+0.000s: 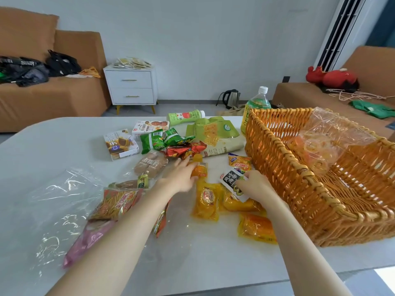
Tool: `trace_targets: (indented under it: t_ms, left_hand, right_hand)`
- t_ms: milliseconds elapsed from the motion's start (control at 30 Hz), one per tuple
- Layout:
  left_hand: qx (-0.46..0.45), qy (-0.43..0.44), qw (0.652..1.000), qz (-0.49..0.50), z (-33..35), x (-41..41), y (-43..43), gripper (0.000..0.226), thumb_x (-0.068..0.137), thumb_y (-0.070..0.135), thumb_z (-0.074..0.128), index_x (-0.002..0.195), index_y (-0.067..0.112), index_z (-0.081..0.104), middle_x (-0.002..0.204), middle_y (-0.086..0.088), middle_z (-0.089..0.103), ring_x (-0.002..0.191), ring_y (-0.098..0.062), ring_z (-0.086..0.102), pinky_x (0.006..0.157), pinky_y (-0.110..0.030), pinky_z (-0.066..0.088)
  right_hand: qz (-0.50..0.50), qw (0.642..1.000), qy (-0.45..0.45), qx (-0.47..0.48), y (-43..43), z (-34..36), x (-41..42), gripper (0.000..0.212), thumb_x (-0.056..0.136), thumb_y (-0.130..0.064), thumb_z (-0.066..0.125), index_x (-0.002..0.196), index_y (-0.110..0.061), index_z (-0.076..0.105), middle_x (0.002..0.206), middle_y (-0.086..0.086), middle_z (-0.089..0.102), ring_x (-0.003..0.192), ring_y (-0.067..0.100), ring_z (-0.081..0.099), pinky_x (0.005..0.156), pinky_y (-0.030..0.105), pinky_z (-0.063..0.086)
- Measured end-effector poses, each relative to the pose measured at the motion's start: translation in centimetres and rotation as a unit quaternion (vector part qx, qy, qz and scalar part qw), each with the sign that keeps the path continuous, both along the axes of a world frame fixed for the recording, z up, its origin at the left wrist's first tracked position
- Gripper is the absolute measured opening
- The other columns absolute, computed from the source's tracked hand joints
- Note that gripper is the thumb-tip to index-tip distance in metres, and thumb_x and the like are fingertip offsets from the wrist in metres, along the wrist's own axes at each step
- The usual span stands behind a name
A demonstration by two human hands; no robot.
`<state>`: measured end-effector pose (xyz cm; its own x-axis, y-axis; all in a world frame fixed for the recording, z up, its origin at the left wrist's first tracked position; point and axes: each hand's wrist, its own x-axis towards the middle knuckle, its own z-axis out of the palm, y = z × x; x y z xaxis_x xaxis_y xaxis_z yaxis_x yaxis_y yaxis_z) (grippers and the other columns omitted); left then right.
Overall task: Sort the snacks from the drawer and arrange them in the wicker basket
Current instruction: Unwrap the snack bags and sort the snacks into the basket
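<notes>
Near centre of the worktop (53, 146), w/ snacks spread all over it: left grip (181, 178) reaches out flat, fingers straight & loosely spread, thumb side touching an orange pouch (198, 170). It doesn't look closed round it, tho it's a bit blurred. Right grip (254, 184), just right of that, pinches a black-and-white packet (232, 181) btwn thumb & fingers, over the yellow packs (205, 201). Wicker basket (299, 178) sits at the right, just beside the right grip; inside lies clear wrap (333, 133) w/ orange bits. Far side of the pile: green packs (158, 142), red pack (186, 150), two boxes (120, 144), green bottle (184, 116) lying down. Big bottle (257, 103) stands upright behind the basket. Near left: clear bag (64, 199), fries pack (117, 204), pink pack (89, 238).
</notes>
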<state>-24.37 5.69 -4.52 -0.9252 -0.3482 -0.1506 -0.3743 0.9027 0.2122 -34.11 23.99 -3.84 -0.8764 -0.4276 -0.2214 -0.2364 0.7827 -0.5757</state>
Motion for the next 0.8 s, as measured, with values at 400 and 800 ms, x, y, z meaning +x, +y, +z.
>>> trace_targets:
  t_ms: [400, 800]
  left_hand:
    - [0.057, 0.047, 0.997, 0.007, 0.4, 0.6, -1.7, 0.041, 0.094, 0.042, 0.053, 0.134, 0.033, 0.051, 0.13, -0.006, 0.053, 0.124, -0.027, 0.047, 0.101, -0.043, 0.041]
    - [0.046, 0.094, 0.994, 0.024, 1.4, 1.1, -2.2, 0.044, 0.096, 0.034, 0.052, 0.139, 0.027, 0.045, 0.141, -0.004, 0.046, 0.13, -0.023, 0.043, 0.104, -0.038, 0.039]
  right_hand:
    - [-0.065, 0.985, 0.106, -0.122, -2.9, -0.3, -3.9, 0.021, 0.096, -0.021, 0.05, 0.098, -0.001, 0.059, 0.104, 0.021, 0.062, 0.084, 0.025, 0.052, 0.059, 0.027, 0.039]
    - [-0.033, 0.989, 0.092, 0.115, -6.9, -1.7, -5.0, 0.043, 0.098, -0.037, 0.05, 0.133, -0.012, 0.051, 0.149, 0.028, 0.027, 0.137, 0.043, 0.021, 0.109, 0.046, 0.026]
